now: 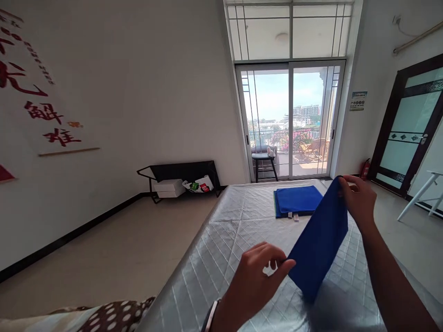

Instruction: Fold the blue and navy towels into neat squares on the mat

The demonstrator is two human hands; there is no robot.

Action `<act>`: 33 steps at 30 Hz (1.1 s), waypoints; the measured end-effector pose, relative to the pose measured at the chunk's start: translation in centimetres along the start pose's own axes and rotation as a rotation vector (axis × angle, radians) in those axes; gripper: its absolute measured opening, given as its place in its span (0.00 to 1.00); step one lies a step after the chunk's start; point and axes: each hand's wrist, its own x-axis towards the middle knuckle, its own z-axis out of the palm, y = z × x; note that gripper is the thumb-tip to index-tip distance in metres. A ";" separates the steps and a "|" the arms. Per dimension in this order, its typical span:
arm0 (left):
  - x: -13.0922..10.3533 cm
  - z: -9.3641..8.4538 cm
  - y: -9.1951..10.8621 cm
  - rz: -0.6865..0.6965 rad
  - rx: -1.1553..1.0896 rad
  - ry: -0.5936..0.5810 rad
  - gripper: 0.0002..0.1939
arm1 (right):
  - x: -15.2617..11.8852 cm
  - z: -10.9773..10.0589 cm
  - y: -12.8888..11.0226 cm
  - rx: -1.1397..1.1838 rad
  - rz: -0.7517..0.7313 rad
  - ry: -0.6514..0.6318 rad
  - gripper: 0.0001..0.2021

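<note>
A blue cloth (320,242) hangs between my two hands above a bed with a silvery quilted cover (194,276). My left hand (258,272) pinches its lower left corner between thumb and fingers. Higher up and to the right, my right hand (358,198) grips the opposite upper corner. The cloth is stretched at a slant and its lower edge droops toward the bed. Beyond it, a folded stack of blue cloth (299,199) with small white tags lies on the far part of the bed, partly covered by the held cloth.
Patterned fabric with white dots (114,318) lies at the lower left. A black rack (183,171) with white boxes (168,188) and a printed bag (199,184) stands by the wall. Sliding glass doors (290,120) are behind the bed. At right are a dark-framed door (391,124) and a white stool (420,196).
</note>
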 end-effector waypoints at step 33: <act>-19.3 -1.0 -18.7 -0.927 0.555 -0.285 0.22 | -19.2 8.0 6.2 -0.279 0.102 -1.081 0.10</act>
